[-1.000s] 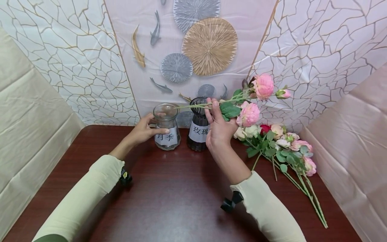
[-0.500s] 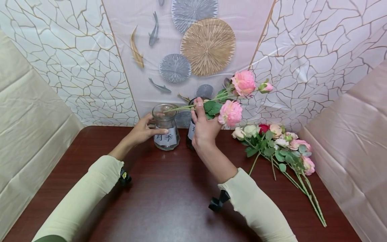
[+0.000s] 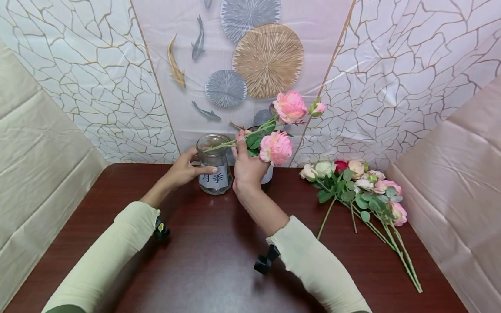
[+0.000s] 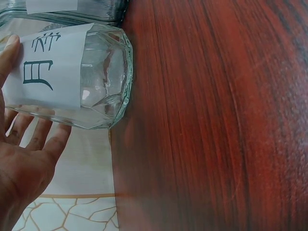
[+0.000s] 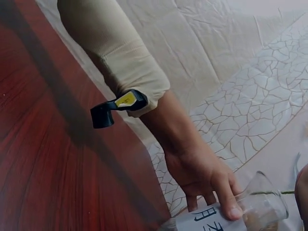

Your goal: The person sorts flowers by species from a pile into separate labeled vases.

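Observation:
My left hand (image 3: 184, 171) grips a clear glass vase (image 3: 214, 184) around its side, thumb lying over the white label. The vase stands upright on the table in the head view; its faceted base fills the upper left of the left wrist view. My right hand (image 3: 248, 167) holds a spray of pink flowers (image 3: 276, 148) by its green stems, with the blooms leaning to the upper right. The stem ends overlap the vase mouth; whether they are inside is hard to tell. Behind the right hand, a dark glass vase (image 3: 267, 177) is mostly hidden.
Several white, red, peach and pink flowers (image 3: 340, 193) lie at the right of the dark red wooden table (image 3: 188, 261), stems toward the front. A patterned backdrop (image 3: 117, 87) rises just behind the vases.
My right hand has moved left with the pink flowers, and their stem ends have come lower at the clear vase's mouth. The left hand and clear vase have stayed in place.

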`<state>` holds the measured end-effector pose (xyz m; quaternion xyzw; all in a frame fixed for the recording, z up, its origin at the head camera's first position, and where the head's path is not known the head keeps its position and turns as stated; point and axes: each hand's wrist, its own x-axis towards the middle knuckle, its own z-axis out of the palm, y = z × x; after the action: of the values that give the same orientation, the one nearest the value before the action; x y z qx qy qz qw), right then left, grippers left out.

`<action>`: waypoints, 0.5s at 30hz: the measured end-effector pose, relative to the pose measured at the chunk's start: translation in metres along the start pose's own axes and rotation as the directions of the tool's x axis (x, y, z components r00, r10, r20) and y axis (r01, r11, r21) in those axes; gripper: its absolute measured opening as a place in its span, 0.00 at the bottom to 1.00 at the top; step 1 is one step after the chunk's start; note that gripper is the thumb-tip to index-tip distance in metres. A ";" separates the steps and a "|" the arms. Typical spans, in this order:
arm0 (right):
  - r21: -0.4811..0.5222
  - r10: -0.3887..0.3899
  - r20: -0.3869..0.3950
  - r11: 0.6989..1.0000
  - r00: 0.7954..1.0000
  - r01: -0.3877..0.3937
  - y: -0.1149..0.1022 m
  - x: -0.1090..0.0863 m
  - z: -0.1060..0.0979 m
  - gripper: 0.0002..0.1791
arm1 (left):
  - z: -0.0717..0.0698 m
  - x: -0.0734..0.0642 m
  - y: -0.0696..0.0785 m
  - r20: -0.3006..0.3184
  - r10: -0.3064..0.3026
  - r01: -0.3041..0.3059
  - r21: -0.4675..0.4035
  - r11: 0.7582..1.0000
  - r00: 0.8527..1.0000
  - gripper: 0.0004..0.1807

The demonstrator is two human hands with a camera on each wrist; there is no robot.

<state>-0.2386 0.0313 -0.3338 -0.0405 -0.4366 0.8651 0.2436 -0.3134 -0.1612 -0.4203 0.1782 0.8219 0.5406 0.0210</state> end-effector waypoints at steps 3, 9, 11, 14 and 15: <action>-0.047 0.011 0.001 0.999 1.000 -0.011 0.006 -0.003 0.002 0.22 | 0.000 -0.001 0.000 -0.006 -0.003 0.003 -0.004 1.000 1.000 0.39; -0.042 0.063 0.017 0.997 0.998 -0.062 0.015 -0.008 0.004 0.12 | 0.001 0.000 -0.001 -0.013 0.010 -0.010 -0.004 1.000 1.000 0.37; -0.048 0.056 0.041 0.997 0.998 -0.054 0.017 -0.009 0.006 0.10 | 0.002 0.000 -0.001 -0.011 0.017 -0.017 -0.010 1.000 1.000 0.37; -0.080 0.056 0.064 0.996 0.996 -0.051 0.019 -0.009 0.007 0.13 | 0.003 0.000 -0.001 -0.015 0.025 -0.026 -0.023 0.999 1.000 0.36; -0.104 0.055 0.070 0.993 0.996 -0.048 0.019 -0.009 0.007 0.15 | 0.003 0.000 -0.001 -0.018 0.027 -0.028 -0.025 0.999 0.999 0.36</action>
<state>-0.2403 0.0126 -0.3450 -0.0326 -0.4879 0.8484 0.2028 -0.3128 -0.1591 -0.4230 0.1845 0.8127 0.5527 0.0087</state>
